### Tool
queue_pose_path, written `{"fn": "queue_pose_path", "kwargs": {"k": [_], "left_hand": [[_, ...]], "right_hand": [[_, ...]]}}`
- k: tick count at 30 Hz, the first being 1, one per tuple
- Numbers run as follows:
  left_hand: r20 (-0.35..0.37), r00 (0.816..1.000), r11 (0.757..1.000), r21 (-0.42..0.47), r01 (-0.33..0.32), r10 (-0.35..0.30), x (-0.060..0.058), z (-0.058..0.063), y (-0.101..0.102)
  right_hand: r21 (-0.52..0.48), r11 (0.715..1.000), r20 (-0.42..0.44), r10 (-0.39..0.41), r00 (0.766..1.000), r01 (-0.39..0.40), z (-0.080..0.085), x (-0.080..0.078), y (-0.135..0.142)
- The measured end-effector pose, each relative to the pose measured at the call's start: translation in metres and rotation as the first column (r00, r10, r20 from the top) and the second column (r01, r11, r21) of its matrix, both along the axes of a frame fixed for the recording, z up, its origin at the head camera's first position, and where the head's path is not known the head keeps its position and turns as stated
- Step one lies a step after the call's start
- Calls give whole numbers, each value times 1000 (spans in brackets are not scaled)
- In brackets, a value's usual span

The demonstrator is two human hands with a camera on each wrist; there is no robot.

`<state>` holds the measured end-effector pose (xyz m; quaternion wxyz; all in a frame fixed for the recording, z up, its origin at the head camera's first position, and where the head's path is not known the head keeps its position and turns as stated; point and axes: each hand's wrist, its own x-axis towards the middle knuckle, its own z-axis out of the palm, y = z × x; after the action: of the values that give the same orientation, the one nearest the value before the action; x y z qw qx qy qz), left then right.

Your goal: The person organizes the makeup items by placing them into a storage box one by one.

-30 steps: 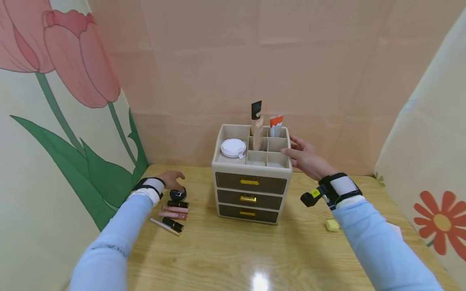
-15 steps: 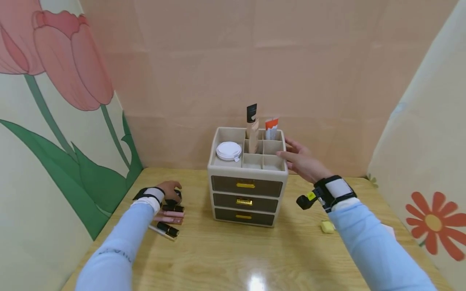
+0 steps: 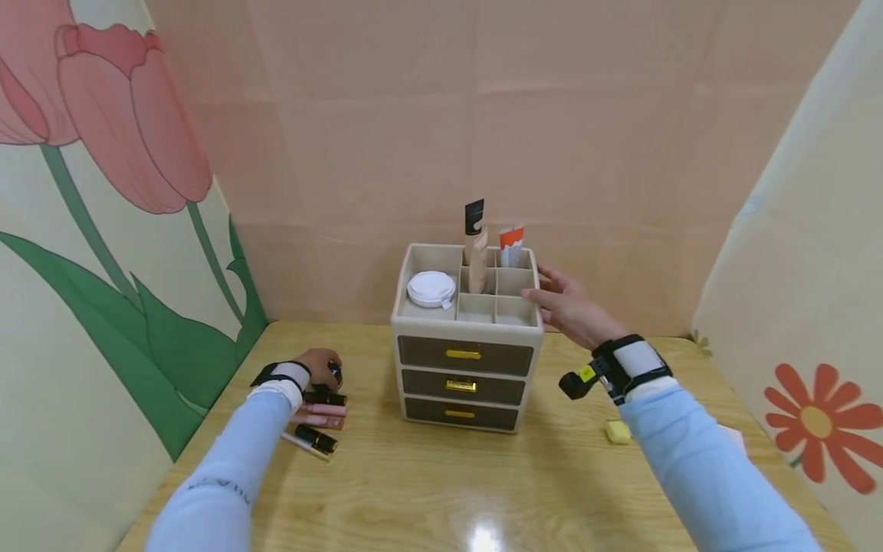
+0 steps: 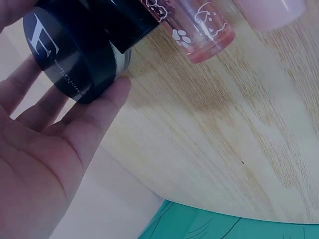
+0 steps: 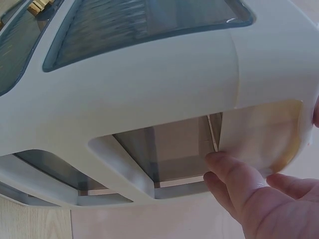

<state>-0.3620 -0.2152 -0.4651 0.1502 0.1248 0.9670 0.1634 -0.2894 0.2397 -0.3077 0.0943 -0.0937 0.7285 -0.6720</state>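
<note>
At the table's left, my left hand grips a round black powder jar with white lettering on its lid, fingers curled along its edge. Just in front lie pink lip gloss tubes and a black-capped tube. My right hand rests on the right side of a cream drawer organizer, its thumb at the top rim. In the right wrist view its fingers touch the organizer's side near a cut-out opening.
A white round compact lies in the organizer's left top compartment. A beige tube and a red-and-white tube stand in smaller ones. A yellow block sits at the right. Printed cloth walls border the table.
My left hand has lowered onto the black powder jar and closed its fingers around it. The right hand keeps its place against the organizer. The head view has shifted slightly.
</note>
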Motion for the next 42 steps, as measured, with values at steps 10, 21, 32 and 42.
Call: {"fn": "queue_pose_path", "kwargs": {"k": [10,21,32,42], "left_hand": [[-22,1000,1000,0,12,-12,2,-1,-11],[-15,1000,999,-33,17,-17,6,36,-13],[-90,981,985,14,175,-173,1,84,-10],[-42,976,977,14,215,-214,15,132,5]], "right_hand": [[-1,1000,-7,18,1000,-18,-4,-5,-7],[-2,999,-14,40,999,-40,-4,-8,-7],[8,1000,-4,23,1000,-23,-1,-15,-10],[-2,999,-7,42,999,-42,-5,-24,-13]]}}
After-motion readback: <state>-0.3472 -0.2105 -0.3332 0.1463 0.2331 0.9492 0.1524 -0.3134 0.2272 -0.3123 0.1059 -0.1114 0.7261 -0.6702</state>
